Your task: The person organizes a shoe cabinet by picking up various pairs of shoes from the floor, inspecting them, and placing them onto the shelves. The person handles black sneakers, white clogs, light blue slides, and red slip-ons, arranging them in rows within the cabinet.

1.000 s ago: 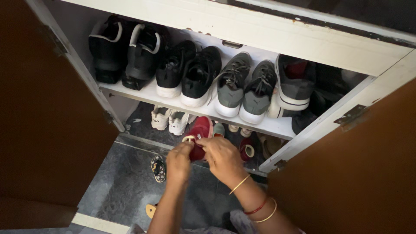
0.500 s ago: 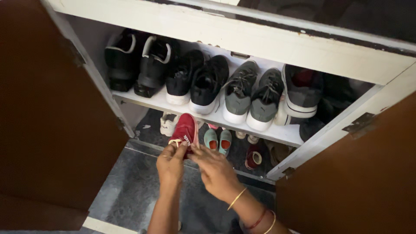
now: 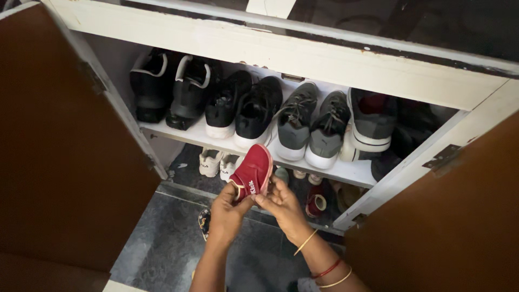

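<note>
Right now a small red shoe [image 3: 252, 174] is held at its heel end by both hands, just in front of the white shelf [image 3: 346, 172] and below the grey sneakers [image 3: 311, 125]. The left hand [image 3: 227, 212] has fingers closed on the heel tab; the right hand [image 3: 282, 204] pinches beside it. Such a light, end-only grip could let the toe tip down — and drop among the small shoes [image 3: 219, 163] under the shelf.
</note>
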